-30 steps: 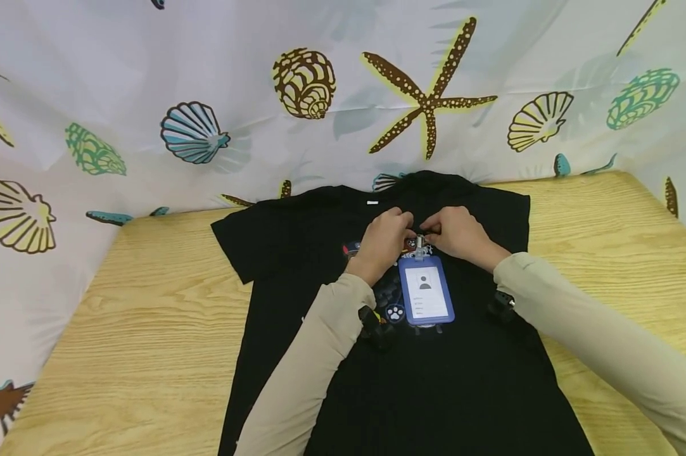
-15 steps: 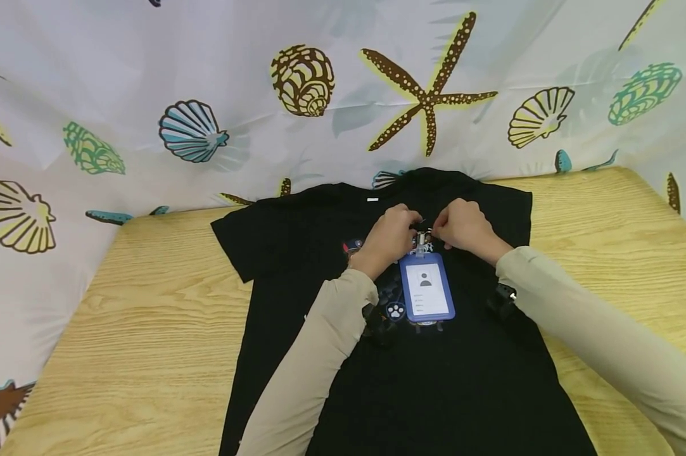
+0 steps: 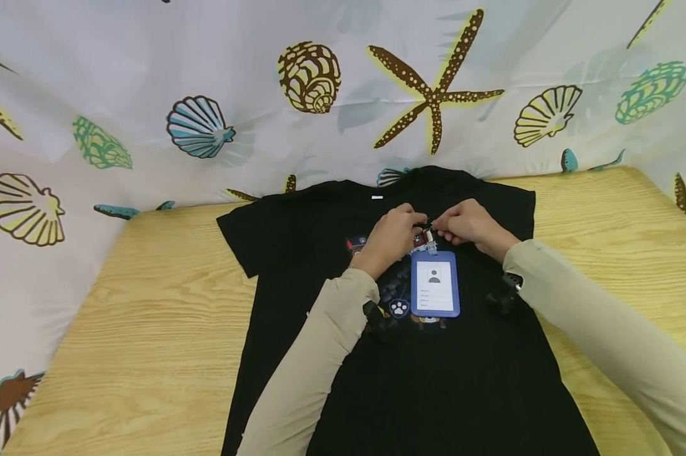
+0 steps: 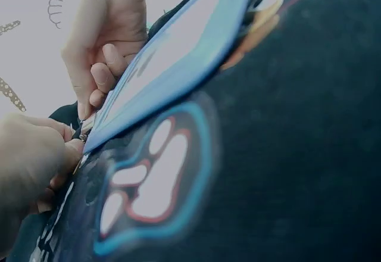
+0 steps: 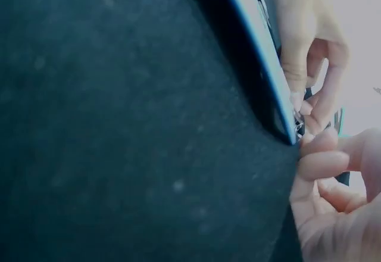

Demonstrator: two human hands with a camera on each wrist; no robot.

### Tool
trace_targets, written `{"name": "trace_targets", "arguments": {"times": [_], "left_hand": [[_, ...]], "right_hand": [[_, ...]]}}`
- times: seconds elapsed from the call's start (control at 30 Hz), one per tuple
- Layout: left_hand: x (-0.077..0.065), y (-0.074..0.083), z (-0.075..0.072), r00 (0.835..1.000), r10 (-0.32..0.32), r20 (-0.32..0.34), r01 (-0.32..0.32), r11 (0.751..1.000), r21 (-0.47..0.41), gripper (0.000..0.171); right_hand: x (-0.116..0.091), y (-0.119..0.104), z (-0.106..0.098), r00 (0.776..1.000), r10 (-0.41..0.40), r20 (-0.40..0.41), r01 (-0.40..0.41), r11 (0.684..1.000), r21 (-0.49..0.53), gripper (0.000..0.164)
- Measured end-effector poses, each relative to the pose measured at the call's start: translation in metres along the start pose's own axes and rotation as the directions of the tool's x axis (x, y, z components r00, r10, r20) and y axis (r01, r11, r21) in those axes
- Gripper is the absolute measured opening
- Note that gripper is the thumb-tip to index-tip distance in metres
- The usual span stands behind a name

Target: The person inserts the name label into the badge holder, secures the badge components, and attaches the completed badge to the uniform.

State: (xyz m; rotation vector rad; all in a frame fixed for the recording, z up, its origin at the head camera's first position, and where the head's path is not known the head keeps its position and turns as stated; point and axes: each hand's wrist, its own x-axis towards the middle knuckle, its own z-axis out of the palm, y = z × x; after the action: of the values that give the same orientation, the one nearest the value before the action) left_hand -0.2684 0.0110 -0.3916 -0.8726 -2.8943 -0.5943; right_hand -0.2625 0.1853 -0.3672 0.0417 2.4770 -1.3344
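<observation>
A black T-shirt (image 3: 411,373) with a printed chest design lies flat. On its chest rests a blue badge holder (image 3: 436,311) with a white card and a metal clip (image 3: 430,237) at its top. My left hand (image 3: 391,237) pinches a bit of the shirt beside the clip, between thumb and forefinger. From the other side my right hand (image 3: 470,223) pinches the clip's upper end, its other fingers curled. The fingertips nearly meet, so part of the clip is hidden. In the left wrist view the badge holder (image 4: 172,65) slants up from the fingertips.
A light wood-grain table (image 3: 166,304) lies under the shirt. Behind it hangs a white cloth (image 3: 251,57) printed with shells and starfish. A printed paw emblem (image 3: 399,308) is left of the badge.
The badge has swung straighter and its clip end has shifted slightly right. My right hand first drew back a little, then came back close to the left fingertips.
</observation>
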Motion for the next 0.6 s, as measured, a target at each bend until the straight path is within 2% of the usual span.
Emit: {"name": "trace_targets", "arguments": {"times": [0.13,0.33,0.6], "left_hand": [[-0.0026,-0.0002,-0.0012,0.997,0.074,-0.011,-0.074,0.996,0.043,0.028],[-0.0026,0.0039,-0.0030,0.990,0.142,0.016,-0.143,0.982,0.120,0.029],[-0.0064,-0.0036,-0.0001,0.980,0.197,-0.034,-0.193,0.976,0.098,0.030]], "right_hand": [[0.0009,0.0019,-0.0004,0.999,0.033,0.021,-0.034,0.996,0.086,0.023],[0.0016,0.0071,-0.0041,0.998,0.043,0.046,-0.050,0.984,0.172,0.023],[0.0019,0.0056,-0.0035,0.996,0.044,0.073,-0.058,0.976,0.208,0.025]]}}
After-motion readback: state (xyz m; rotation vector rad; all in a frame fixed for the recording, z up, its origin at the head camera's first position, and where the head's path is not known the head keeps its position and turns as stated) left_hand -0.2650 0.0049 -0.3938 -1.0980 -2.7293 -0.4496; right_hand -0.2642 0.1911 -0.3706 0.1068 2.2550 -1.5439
